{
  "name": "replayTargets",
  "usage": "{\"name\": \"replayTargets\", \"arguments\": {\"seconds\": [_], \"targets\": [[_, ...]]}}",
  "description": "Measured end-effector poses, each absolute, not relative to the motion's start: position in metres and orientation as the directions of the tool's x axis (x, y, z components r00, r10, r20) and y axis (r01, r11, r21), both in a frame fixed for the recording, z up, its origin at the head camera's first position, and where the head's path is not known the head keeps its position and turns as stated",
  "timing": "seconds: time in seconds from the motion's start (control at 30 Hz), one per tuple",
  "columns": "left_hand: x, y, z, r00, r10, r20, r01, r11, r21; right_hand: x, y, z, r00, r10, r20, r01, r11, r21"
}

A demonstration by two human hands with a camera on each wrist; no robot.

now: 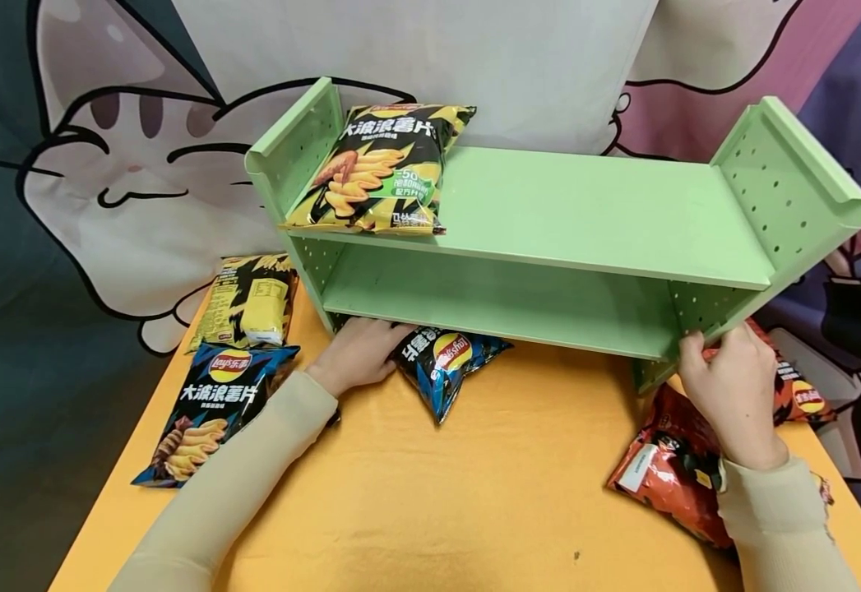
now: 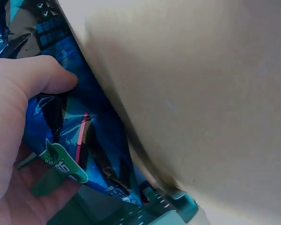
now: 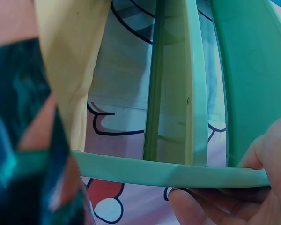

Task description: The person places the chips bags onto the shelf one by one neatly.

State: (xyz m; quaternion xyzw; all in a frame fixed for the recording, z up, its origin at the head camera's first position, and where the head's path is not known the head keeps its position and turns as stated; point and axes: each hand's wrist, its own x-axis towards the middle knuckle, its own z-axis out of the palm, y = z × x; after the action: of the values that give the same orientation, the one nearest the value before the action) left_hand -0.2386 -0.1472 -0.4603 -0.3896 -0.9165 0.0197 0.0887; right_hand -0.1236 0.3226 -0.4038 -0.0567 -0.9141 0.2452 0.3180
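My left hand (image 1: 356,353) holds a blue bag of chips (image 1: 451,362) beneath the lower board of a green two-tier shelf (image 1: 593,210). In the left wrist view the thumb lies on top of the blue bag (image 2: 100,126), with fingers below it. The bag's far end is hidden under the shelf in the head view. At the shelf's right end, my right hand (image 1: 737,395) grips the side panel; the right wrist view has the panel's edge (image 3: 168,174) between thumb and fingers. A yellow-and-black chip bag (image 1: 386,168) leans at the left of the upper board.
On the orange tabletop (image 1: 474,510), another blue bag (image 1: 215,411) and a yellow bag (image 1: 245,300) lie left of the shelf. Red bags (image 1: 678,469) lie under and beside my right forearm. A cartoon-printed cloth (image 1: 141,189) hangs behind.
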Motion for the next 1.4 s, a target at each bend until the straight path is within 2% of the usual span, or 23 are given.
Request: {"name": "replayTargets", "arguments": {"seconds": [0.13, 0.4, 0.5, 0.77, 0.87, 1.07, 1.4], "targets": [[-0.229, -0.149, -0.459, -0.662, 0.723, 0.197, 0.710, 0.689, -0.143, -0.123, 0.323, -0.404, -0.798, 0.264, 0.542, -0.043, 0.872, -0.487], [-0.209, -0.157, -0.457, -0.576, 0.751, 0.322, 0.749, 0.643, -0.159, -0.124, 0.323, -0.404, -0.798, 0.260, 0.544, -0.040, 0.877, -0.479], [-0.200, -0.161, -0.455, -0.571, 0.751, 0.331, 0.749, 0.642, -0.163, -0.124, 0.323, -0.404, -0.799, 0.258, 0.544, -0.041, 0.878, -0.477], [-0.175, -0.175, -0.448, -0.586, 0.737, 0.337, 0.731, 0.660, -0.171, -0.124, 0.324, -0.404, -0.801, 0.256, 0.541, -0.034, 0.883, -0.468], [-0.165, -0.178, -0.446, -0.609, 0.721, 0.330, 0.712, 0.681, -0.174, -0.124, 0.324, -0.404, -0.799, 0.255, 0.544, -0.034, 0.885, -0.465], [-0.146, -0.177, -0.444, -0.665, 0.688, 0.290, 0.659, 0.724, -0.205, -0.124, 0.324, -0.404, -0.799, 0.259, 0.543, -0.036, 0.880, -0.473], [-0.134, -0.167, -0.444, -0.699, 0.684, 0.210, 0.631, 0.727, -0.271, -0.124, 0.323, -0.404, -0.795, 0.261, 0.547, -0.044, 0.875, -0.481]]}}
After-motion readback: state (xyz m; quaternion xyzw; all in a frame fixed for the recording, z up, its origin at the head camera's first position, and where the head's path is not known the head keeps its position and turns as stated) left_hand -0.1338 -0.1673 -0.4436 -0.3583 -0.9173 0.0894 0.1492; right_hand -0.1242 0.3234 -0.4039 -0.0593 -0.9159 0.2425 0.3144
